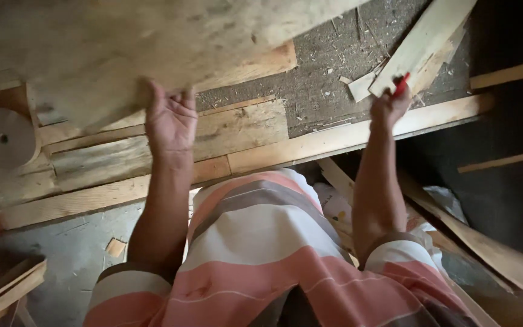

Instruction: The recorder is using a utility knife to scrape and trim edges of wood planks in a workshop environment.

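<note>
Fingers of the left hand (171,121) curl over the lower edge of one large pale plywood sheet (152,42), gripping it; the sheet is blurred, tilted, its long axis running from lower left to upper right above the rough plank workbench (255,130). The right hand (390,106) is closed on one red pencil (401,83), tip pointing up-right, touching one short pale wood offcut (422,42) lying diagonally near the bench's far right corner. One round grey disc (2,138) sits at the left edge.
</note>
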